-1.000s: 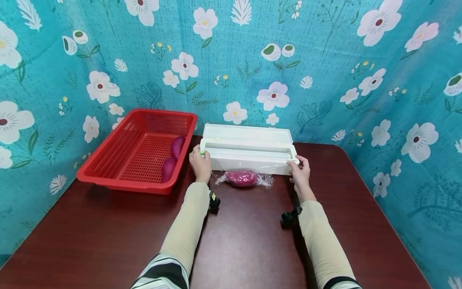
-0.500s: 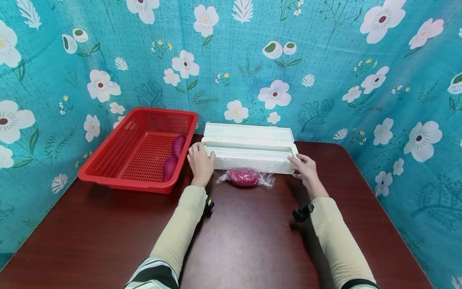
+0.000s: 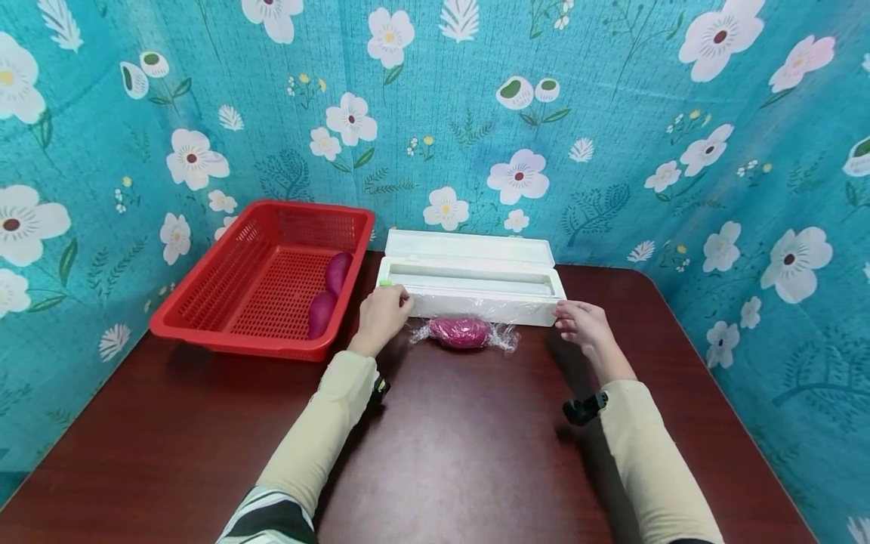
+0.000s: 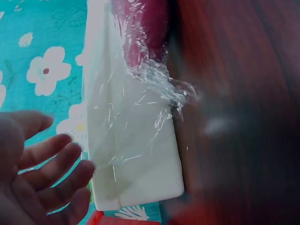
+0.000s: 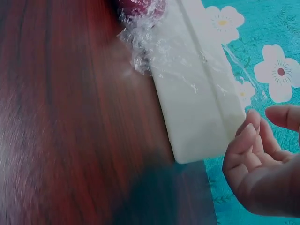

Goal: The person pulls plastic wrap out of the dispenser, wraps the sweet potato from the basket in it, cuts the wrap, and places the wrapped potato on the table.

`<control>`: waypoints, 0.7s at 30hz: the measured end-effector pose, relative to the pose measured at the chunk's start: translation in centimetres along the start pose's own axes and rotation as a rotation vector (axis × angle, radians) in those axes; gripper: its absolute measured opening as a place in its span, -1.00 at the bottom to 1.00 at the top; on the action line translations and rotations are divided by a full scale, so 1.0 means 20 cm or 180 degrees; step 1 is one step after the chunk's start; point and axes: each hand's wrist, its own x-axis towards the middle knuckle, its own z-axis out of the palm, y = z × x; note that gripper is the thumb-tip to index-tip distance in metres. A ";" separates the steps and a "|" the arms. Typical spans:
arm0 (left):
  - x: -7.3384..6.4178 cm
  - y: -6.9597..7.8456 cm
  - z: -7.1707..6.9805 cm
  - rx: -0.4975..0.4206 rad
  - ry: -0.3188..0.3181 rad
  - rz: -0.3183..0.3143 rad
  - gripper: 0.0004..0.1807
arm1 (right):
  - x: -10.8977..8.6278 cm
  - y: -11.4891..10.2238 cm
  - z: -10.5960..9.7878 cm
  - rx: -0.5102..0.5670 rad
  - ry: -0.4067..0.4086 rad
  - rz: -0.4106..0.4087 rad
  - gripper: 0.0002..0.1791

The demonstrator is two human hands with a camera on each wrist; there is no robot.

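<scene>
Near the back of the dark worktop, a long white box lying lengthwise from left to right, its lid tipped back toward the flowered blue cloth. Inside the open trough, a pale roll; at the left end of the rim, a small bright green piece. Over the front wall, creased clear film, catching the light in thin streaks.

At the left front corner of the box, the left hand, with fingers loosely bent and thumb standing apart from them (clearest in the left wrist view, though a little blurred), relaxed rather than gripping. At the right front corner, the right hand, likewise with slack, bent fingers and thumb clear of the fingertips. Cannot tell about actual contact between fingertips and box on either side.

Just in front of the box, between the two hands and resting on the worktop, a magenta bundle wrapped in see-through plastic, with crumpled, flared ends to left and right. Farther left, near the left hand, a red perforated basket, with two purple oval objects one behind the other along its right wall. On both forearms, cream sleeves; on each wrist, a small black device.
</scene>
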 end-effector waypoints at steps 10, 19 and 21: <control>-0.03 -0.05 0.07 -0.0336 -0.0875 0.1113 -0.61 | 0.01 0.12 0.07 -0.0930 -0.0775 -0.0792 -0.61; -0.03 -0.06 0.15 -0.0755 -0.0931 0.1142 -0.60 | 0.04 0.19 0.20 -0.1236 -0.0997 -0.1435 -0.62; -0.03 -0.06 0.17 -0.0699 -0.0918 0.1151 -0.61 | 0.05 0.20 0.23 -0.1234 -0.1098 -0.1514 -0.62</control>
